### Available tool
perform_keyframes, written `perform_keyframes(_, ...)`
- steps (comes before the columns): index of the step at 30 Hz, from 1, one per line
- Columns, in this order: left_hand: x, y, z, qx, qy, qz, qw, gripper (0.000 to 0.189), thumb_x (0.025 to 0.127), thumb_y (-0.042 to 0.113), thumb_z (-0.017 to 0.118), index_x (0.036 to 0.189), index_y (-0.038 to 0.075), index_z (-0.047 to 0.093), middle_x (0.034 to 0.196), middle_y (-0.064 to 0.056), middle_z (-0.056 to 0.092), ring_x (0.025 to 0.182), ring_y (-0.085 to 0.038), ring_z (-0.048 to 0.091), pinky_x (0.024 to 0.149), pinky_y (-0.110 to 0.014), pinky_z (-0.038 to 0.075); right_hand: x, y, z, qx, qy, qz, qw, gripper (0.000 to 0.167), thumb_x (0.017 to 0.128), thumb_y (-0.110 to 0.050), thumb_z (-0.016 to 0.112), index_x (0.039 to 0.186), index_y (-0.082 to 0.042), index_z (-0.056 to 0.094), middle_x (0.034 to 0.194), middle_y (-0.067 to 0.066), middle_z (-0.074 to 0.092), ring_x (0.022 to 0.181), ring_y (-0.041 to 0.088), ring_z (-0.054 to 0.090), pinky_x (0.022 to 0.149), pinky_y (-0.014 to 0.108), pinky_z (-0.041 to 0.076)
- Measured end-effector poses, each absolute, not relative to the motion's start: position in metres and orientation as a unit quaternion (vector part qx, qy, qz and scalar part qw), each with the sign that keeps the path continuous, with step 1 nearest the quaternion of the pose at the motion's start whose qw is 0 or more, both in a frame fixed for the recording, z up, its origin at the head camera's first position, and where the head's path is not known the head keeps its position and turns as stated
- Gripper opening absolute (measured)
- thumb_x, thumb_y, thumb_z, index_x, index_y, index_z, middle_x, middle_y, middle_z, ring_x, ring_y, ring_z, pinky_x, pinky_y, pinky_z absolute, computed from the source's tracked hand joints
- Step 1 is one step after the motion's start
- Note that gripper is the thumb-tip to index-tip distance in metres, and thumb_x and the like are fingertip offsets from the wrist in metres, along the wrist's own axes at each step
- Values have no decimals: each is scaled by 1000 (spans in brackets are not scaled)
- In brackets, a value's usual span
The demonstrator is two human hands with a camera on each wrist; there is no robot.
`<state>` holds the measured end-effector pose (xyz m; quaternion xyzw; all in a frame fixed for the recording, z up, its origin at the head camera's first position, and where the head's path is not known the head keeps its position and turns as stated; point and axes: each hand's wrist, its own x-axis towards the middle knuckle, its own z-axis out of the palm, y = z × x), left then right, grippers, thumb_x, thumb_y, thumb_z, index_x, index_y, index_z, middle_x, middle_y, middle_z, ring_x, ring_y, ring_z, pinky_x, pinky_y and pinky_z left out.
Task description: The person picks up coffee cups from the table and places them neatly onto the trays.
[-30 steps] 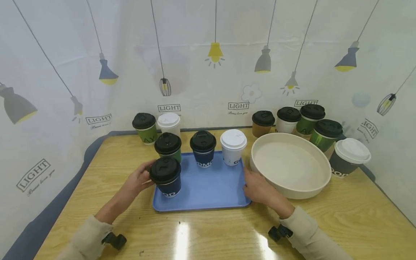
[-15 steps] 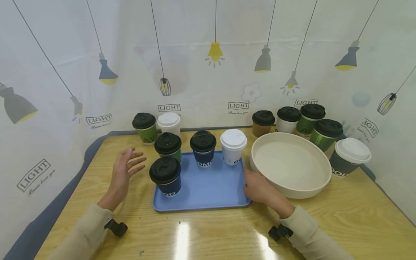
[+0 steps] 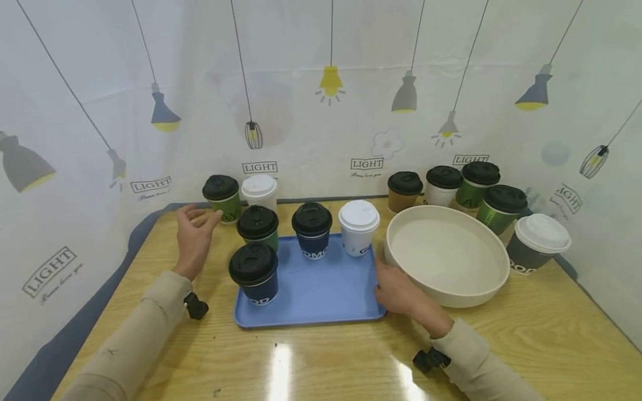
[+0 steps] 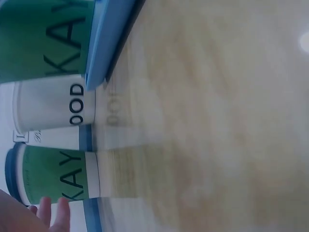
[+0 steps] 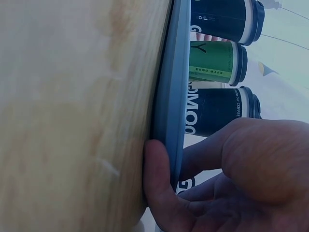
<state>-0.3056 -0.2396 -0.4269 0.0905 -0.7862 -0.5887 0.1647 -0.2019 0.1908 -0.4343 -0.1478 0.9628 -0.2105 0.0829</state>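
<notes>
My left hand (image 3: 194,240) is at the back left with fingers loosely spread, right beside a green paper cup (image 3: 227,210) with a black lid. In the left wrist view, its fingertips (image 4: 62,212) overlap that cup's lower edge. My right hand (image 3: 399,291) pinches the right rim of a blue tray (image 3: 321,292); the right wrist view shows the thumb along the rim's outside. On the tray stand a dark blue cup (image 3: 262,284) at front left, a green cup (image 3: 270,239) behind it, another dark blue cup (image 3: 313,245) and a white cup (image 3: 357,242).
A white-lidded cup (image 3: 261,195) stands next to the back-left green cup. Right of the tray sits a round cream dish (image 3: 446,250). Several lidded cups, including a brown one (image 3: 402,200) and a dark grey one (image 3: 526,255), line its far side. A printed curtain (image 3: 301,111) borders the table.
My left hand has let go of the front-left dark blue cup and moved away, then forward to the green cup at the back left. The right hand stays at the tray's rim.
</notes>
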Motion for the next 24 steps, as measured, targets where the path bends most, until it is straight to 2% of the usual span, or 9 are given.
perform_keyframes(5, -323, -242, -429, 110, -798, -572, 152, 96, 91, 49, 74, 161, 18, 16, 163, -18, 32, 145, -36, 45, 117, -52, 46, -202, 189, -434, -151, 964, -204, 80, 70, 91, 2, 53, 152, 22, 24, 139, 41, 54, 120, 45, 64, 95, 53, 59)
perform_keyframes(11, -351, -249, -430, 109, -823, -540, 136, 108, 88, 52, 77, 163, 18, 8, 167, -21, 23, 148, -40, 40, 118, -54, 44, -202, 191, -433, -150, 965, -202, 77, 70, 91, 2, 53, 151, 22, 25, 137, 41, 56, 118, 45, 65, 92, 53, 59)
perform_keyframes(15, -366, -255, -428, 104, -829, -534, 132, 114, 86, 48, 81, 164, 19, 3, 168, -23, 21, 148, -42, 36, 122, -56, 39, -202, 191, -434, -146, 964, -209, 73, 70, 89, 2, 53, 151, 21, 27, 133, 40, 59, 116, 43, 65, 92, 54, 59)
perform_keyframes(19, -374, -258, -429, 103, -836, -528, 106, 124, 82, 46, 85, 164, 20, -4, 168, -24, 19, 151, -44, 32, 126, -57, 33, -202, 191, -436, -141, 962, -219, 79, 71, 89, 2, 52, 152, 20, 26, 136, 40, 57, 119, 43, 64, 95, 54, 58)
perform_keyframes(24, -384, -256, -430, 86, -847, -519, 78, 132, 81, 48, 85, 164, 21, -14, 169, -27, 16, 152, -46, 30, 127, -59, 29, -203, 190, -436, -140, 965, -211, 70, 71, 88, 2, 54, 151, 20, 28, 127, 38, 62, 108, 39, 68, 86, 51, 60)
